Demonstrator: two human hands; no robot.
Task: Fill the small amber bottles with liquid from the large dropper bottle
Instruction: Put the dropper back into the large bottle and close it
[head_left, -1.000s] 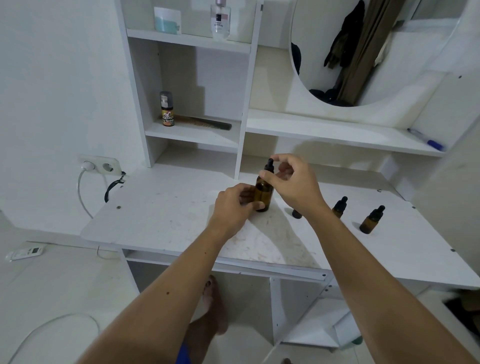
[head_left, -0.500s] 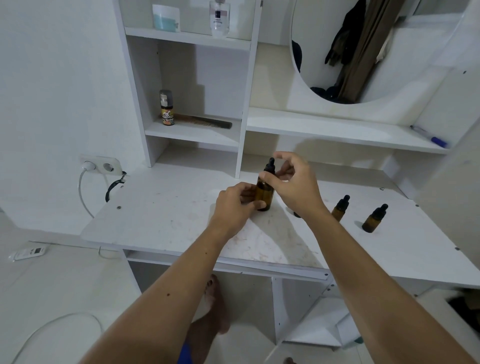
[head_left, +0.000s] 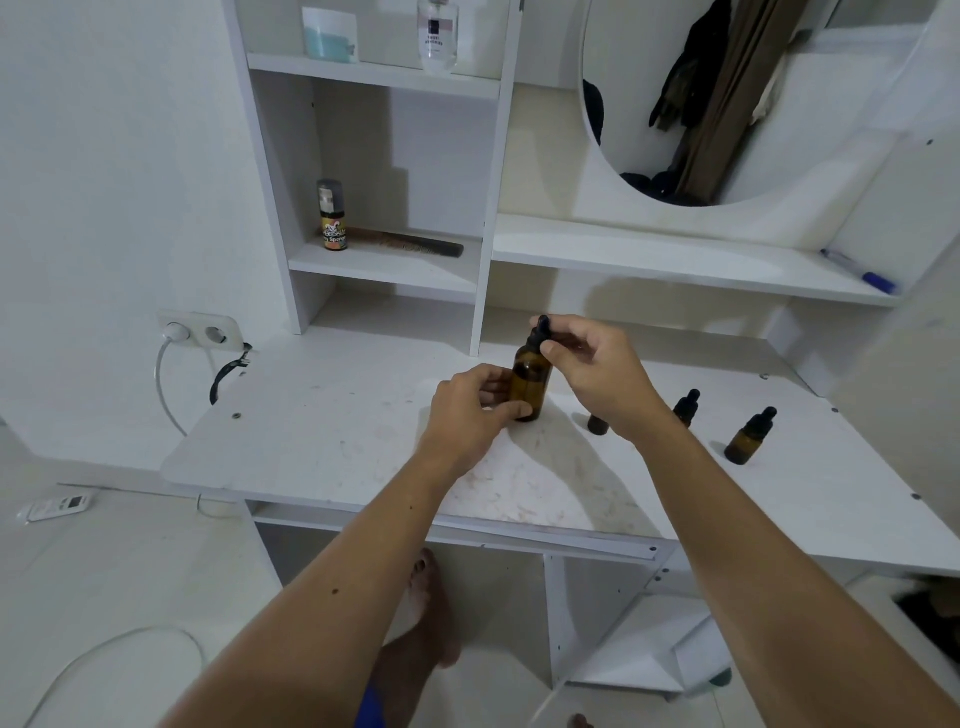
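The large dropper bottle (head_left: 531, 383) is amber glass with a black dropper cap (head_left: 540, 332). It stands upright on the worktop, its cap seated on the neck. To its right stand three small amber bottles. The nearest one (head_left: 597, 424) is mostly hidden, only its lower body showing. The middle one (head_left: 687, 408) and the far right one (head_left: 748, 437) both carry black dropper caps and stand upright, well apart from the large bottle.

The small spray bottle (head_left: 332, 215) on the shelf reads "Spray"; other labels are illegible.
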